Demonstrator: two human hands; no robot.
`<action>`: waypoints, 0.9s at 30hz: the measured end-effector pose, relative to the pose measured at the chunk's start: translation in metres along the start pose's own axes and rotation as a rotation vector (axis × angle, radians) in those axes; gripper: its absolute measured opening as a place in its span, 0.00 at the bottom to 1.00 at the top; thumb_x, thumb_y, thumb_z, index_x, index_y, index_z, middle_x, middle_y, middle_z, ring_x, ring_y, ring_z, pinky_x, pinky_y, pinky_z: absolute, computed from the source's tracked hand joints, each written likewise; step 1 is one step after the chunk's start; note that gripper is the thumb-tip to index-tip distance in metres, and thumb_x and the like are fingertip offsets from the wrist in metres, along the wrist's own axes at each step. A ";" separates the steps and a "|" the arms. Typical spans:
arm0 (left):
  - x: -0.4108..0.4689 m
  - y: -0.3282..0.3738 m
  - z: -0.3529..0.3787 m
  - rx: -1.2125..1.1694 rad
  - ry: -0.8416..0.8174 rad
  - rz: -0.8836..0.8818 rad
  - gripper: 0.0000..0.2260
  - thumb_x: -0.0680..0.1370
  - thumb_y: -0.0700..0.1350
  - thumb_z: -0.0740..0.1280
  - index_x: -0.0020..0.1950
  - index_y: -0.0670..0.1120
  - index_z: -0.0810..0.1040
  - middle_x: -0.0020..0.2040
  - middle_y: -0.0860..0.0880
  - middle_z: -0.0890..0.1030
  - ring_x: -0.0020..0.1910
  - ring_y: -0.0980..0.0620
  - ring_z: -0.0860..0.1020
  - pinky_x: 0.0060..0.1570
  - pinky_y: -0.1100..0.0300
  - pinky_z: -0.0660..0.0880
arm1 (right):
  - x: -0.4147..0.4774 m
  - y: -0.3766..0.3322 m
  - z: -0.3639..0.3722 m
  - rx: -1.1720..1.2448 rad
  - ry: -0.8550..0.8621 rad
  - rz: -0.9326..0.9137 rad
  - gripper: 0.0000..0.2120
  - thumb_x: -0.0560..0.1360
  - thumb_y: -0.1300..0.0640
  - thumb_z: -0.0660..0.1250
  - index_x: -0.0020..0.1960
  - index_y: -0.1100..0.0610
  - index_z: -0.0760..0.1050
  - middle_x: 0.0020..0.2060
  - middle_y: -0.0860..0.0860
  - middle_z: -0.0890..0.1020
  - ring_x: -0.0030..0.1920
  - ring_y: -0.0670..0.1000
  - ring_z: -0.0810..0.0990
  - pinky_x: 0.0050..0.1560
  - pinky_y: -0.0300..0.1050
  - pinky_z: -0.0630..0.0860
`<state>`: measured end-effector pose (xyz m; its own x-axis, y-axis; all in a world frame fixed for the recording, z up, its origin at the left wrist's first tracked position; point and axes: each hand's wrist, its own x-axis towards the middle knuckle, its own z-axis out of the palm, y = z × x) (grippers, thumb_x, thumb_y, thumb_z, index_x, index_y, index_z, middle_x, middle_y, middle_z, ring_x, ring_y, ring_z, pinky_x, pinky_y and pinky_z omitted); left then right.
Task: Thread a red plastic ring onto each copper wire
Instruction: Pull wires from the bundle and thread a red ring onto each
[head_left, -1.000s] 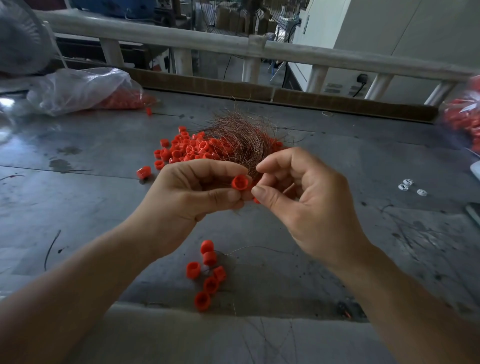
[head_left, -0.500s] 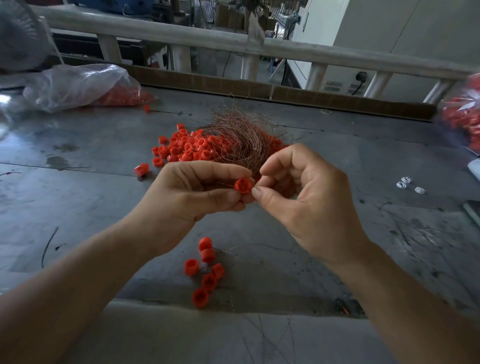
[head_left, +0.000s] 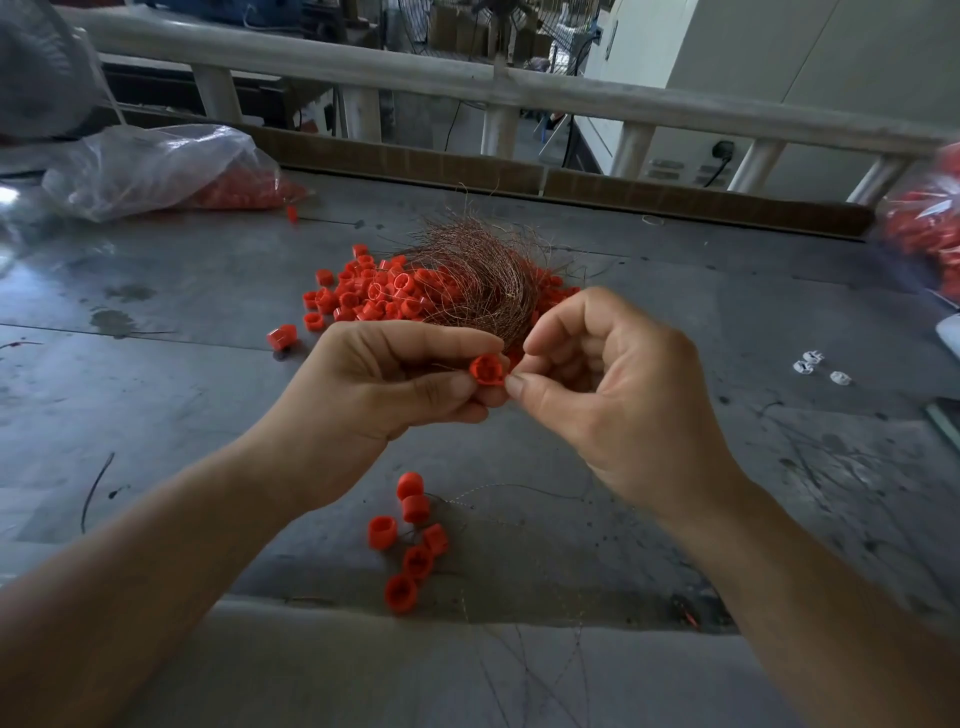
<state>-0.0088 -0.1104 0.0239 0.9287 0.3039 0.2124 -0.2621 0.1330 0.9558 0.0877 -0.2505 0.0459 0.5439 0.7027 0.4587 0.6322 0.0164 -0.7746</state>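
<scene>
My left hand (head_left: 374, 384) pinches a red plastic ring (head_left: 488, 370) between thumb and fingers, above the grey table (head_left: 182, 374). My right hand (head_left: 608, 395) is right beside the ring, thumb and forefinger pinched together at its edge; the thin copper wire between them is too fine to make out. Behind my hands lies a tangled bundle of copper wires (head_left: 478, 265) on top of a heap of loose red rings (head_left: 363, 293). Several red rings with thin wires on them (head_left: 410, 540) lie near the table's front edge.
A clear bag of red rings (head_left: 156, 171) lies at the back left and another bag of rings (head_left: 930, 228) at the right edge. Small white parts (head_left: 818, 366) sit on the right. A white railing (head_left: 467, 88) runs behind the table.
My right thumb and forefinger have closed in against the ring held by my left hand. Both hands stay in nearly the same place.
</scene>
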 end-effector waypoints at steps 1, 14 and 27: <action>0.000 0.000 0.000 0.012 -0.003 0.003 0.13 0.62 0.39 0.69 0.44 0.47 0.85 0.41 0.47 0.85 0.40 0.51 0.83 0.37 0.65 0.78 | 0.000 0.001 0.000 -0.007 -0.002 0.006 0.16 0.66 0.66 0.73 0.37 0.48 0.71 0.30 0.45 0.78 0.32 0.41 0.78 0.33 0.30 0.73; -0.001 0.000 0.001 -0.015 -0.003 -0.002 0.13 0.60 0.41 0.70 0.43 0.46 0.85 0.40 0.46 0.85 0.39 0.51 0.83 0.37 0.65 0.78 | 0.000 -0.003 -0.003 0.067 -0.034 0.043 0.14 0.67 0.69 0.71 0.37 0.51 0.73 0.32 0.49 0.81 0.33 0.44 0.80 0.36 0.35 0.77; 0.001 0.001 0.000 -0.049 -0.020 0.013 0.12 0.61 0.40 0.70 0.43 0.46 0.85 0.40 0.46 0.84 0.39 0.52 0.83 0.37 0.65 0.78 | 0.004 -0.001 -0.007 0.337 -0.045 0.242 0.11 0.67 0.72 0.68 0.37 0.58 0.72 0.29 0.50 0.79 0.31 0.49 0.78 0.31 0.40 0.77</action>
<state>-0.0080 -0.1103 0.0249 0.9300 0.2869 0.2296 -0.2867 0.1757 0.9418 0.0930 -0.2529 0.0514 0.6252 0.7452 0.2322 0.2687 0.0738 -0.9604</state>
